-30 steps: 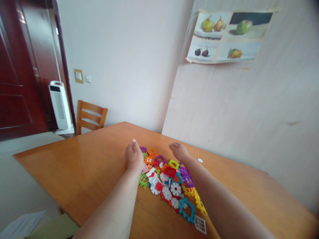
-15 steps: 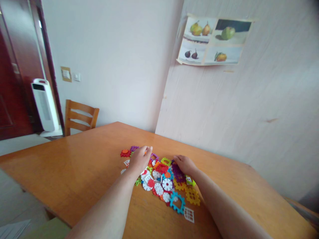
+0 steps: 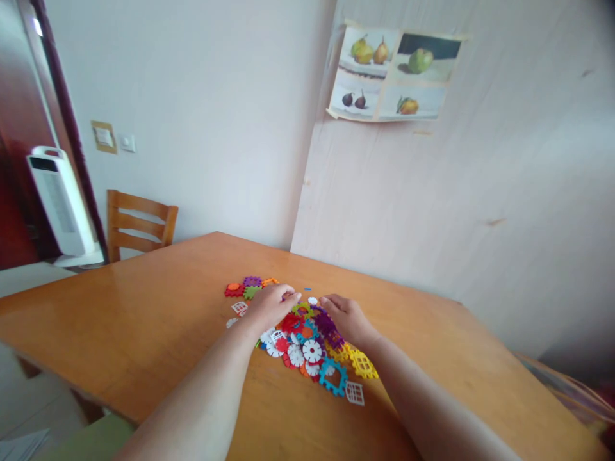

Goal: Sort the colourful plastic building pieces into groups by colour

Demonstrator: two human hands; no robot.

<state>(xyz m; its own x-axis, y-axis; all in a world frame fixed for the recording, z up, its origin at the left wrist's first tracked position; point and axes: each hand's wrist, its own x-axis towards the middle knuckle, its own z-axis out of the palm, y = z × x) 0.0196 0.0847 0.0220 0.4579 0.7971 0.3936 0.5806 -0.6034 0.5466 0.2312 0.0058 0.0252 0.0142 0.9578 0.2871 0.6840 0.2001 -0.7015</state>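
Observation:
A heap of flat, colourful plastic building pieces lies on the orange wooden table: white gear wheels, a teal frame, yellow and purple squares. My left hand lies palm down on the heap's far left side, fingers stretched toward the middle. My right hand rests on the far right side over purple pieces, fingers loosely bent. Their fingertips nearly meet at the heap's far edge. A few loose pieces lie just left of my left hand.
A wooden chair stands beyond the table's far left edge, with a white tower heater beside it. A pale panel with a fruit poster leans close behind the table on the right.
Both hands dropped from an edge-up pose onto the pieces and closed in toward each other. The heap is bunched tighter, with a few pieces left out at the left. The view shifted.

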